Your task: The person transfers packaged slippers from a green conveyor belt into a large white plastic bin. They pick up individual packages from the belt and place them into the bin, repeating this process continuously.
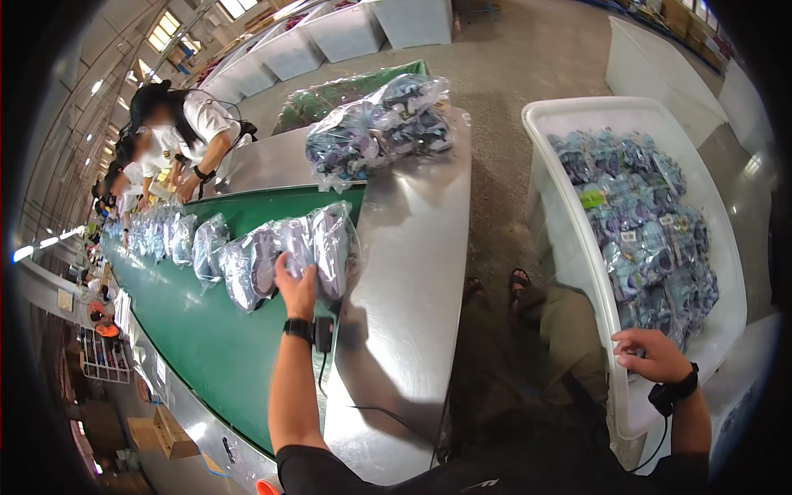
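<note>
My left hand (295,289) reaches over the green conveyor belt (198,318), its fingers apart against clear bags of grey-purple shoes (296,241). These bags stand side by side at the belt's near end, beside the metal table edge. Behind them a line of more bagged shoes (211,247) runs away along the belt. On my right, my right hand (652,355) is at the near-left rim of a large white bin (540,177), fingers slightly bent and apart, with nothing seen in it. Inside the bin lie many bagged blue-purple shoes (652,247).
A pile of large clear bags with shoes (379,132) sits on the metal table (404,305). Co-workers (194,124) stand along the belt's far left side. White bins (346,33) line the back. A cable (396,417) crosses the table near my left arm.
</note>
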`<action>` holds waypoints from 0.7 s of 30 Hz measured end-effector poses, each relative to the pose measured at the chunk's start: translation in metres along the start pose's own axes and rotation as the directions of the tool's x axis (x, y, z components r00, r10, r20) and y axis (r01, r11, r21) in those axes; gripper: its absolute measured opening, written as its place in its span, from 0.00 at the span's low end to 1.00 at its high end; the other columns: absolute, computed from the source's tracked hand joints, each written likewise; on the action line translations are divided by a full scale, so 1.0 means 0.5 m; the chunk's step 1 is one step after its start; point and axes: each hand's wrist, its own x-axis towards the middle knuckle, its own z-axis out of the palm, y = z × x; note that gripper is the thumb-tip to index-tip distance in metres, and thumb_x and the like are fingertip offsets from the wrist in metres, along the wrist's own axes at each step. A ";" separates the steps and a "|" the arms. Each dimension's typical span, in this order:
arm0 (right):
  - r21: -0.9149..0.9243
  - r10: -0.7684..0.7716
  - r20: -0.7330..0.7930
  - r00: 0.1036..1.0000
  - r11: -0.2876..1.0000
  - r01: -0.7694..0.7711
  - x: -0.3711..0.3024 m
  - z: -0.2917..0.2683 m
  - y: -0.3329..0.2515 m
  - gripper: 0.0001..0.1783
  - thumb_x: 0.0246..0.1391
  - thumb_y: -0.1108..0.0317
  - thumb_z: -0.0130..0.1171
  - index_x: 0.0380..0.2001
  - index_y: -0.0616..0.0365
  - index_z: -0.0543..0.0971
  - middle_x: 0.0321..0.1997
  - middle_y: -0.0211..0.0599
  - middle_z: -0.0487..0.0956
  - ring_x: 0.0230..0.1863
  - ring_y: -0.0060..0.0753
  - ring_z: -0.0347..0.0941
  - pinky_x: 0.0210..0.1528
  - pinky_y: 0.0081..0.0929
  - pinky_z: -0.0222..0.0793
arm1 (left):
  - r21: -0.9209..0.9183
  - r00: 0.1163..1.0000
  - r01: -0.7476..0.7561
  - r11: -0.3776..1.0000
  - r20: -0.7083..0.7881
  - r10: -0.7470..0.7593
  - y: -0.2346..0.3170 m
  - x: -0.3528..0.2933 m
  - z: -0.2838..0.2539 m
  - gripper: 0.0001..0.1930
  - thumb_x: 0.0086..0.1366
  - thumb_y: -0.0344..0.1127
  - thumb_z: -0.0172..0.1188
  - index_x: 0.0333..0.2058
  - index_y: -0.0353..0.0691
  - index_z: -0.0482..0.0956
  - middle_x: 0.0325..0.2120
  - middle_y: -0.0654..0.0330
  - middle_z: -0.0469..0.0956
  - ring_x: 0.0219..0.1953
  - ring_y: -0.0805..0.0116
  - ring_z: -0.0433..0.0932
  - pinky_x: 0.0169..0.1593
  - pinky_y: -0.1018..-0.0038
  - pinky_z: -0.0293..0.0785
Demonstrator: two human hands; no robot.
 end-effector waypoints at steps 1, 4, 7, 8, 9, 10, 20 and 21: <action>-0.032 -0.051 -0.003 0.999 0.998 0.051 -0.002 0.000 0.004 0.21 0.56 0.68 0.67 0.52 0.62 0.79 0.38 0.36 0.84 0.39 0.28 0.80 0.44 0.28 0.75 | 0.054 0.961 -0.247 0.968 -0.118 0.251 0.012 -0.037 0.002 0.45 0.54 0.29 0.70 0.70 0.39 0.56 0.58 0.48 0.63 0.59 0.59 0.65 0.59 0.66 0.69; -0.115 -0.175 0.003 0.985 0.978 0.174 -0.001 -0.010 0.003 0.21 0.55 0.68 0.67 0.51 0.62 0.80 0.41 0.39 0.85 0.40 0.37 0.82 0.45 0.31 0.75 | -0.101 0.951 -0.307 0.946 -0.064 0.302 0.081 -0.152 -0.051 0.47 0.54 0.26 0.69 0.71 0.40 0.54 0.64 0.49 0.54 0.64 0.59 0.60 0.62 0.64 0.68; -0.166 -0.219 0.030 0.975 0.961 0.221 0.015 -0.023 -0.051 0.22 0.55 0.66 0.67 0.52 0.62 0.79 0.40 0.40 0.84 0.42 0.44 0.81 0.46 0.35 0.75 | 0.180 0.898 -0.437 0.881 0.148 0.414 0.112 -0.243 -0.105 0.45 0.56 0.26 0.69 0.70 0.40 0.57 0.64 0.52 0.56 0.65 0.59 0.61 0.62 0.65 0.68; -0.185 -0.230 0.042 0.972 0.954 0.234 0.028 -0.020 -0.056 0.23 0.55 0.66 0.67 0.53 0.62 0.79 0.39 0.40 0.84 0.42 0.44 0.81 0.46 0.35 0.75 | 0.139 0.909 -0.390 0.910 0.217 0.357 0.141 -0.274 -0.122 0.43 0.57 0.26 0.68 0.70 0.39 0.58 0.65 0.53 0.56 0.65 0.60 0.62 0.62 0.66 0.68; -0.203 -0.249 0.056 0.967 0.945 0.255 0.041 -0.015 -0.061 0.23 0.55 0.65 0.67 0.53 0.62 0.79 0.39 0.40 0.84 0.42 0.44 0.81 0.46 0.36 0.75 | 0.107 0.912 -0.339 0.935 0.281 0.299 0.156 -0.298 -0.141 0.42 0.58 0.26 0.68 0.70 0.39 0.60 0.65 0.54 0.56 0.65 0.61 0.63 0.61 0.67 0.69; -0.204 -0.291 0.090 0.953 0.931 0.303 0.057 -0.009 -0.071 0.24 0.55 0.64 0.66 0.53 0.62 0.79 0.39 0.41 0.84 0.42 0.45 0.81 0.46 0.36 0.75 | -0.134 0.938 -0.137 0.981 0.300 0.172 0.116 -0.314 -0.164 0.32 0.67 0.31 0.61 0.68 0.39 0.63 0.65 0.54 0.61 0.62 0.62 0.71 0.58 0.65 0.75; 0.002 -0.500 0.437 0.747 0.832 0.555 0.205 0.196 -0.114 0.31 0.62 0.56 0.62 0.63 0.60 0.70 0.52 0.47 0.79 0.50 0.44 0.79 0.54 0.38 0.74 | -0.417 0.793 0.561 0.715 0.518 -0.321 0.208 -0.523 -0.106 0.35 0.75 0.48 0.51 0.74 0.47 0.48 0.58 0.50 0.73 0.50 0.63 0.81 0.49 0.66 0.83; 0.010 -0.503 0.459 0.732 0.827 0.563 0.217 0.224 -0.110 0.32 0.62 0.56 0.62 0.64 0.60 0.68 0.52 0.48 0.78 0.50 0.45 0.79 0.55 0.38 0.74 | -0.312 0.784 0.562 0.766 0.497 -0.372 0.208 -0.522 -0.095 0.34 0.74 0.39 0.54 0.73 0.45 0.50 0.57 0.50 0.74 0.49 0.64 0.82 0.47 0.68 0.84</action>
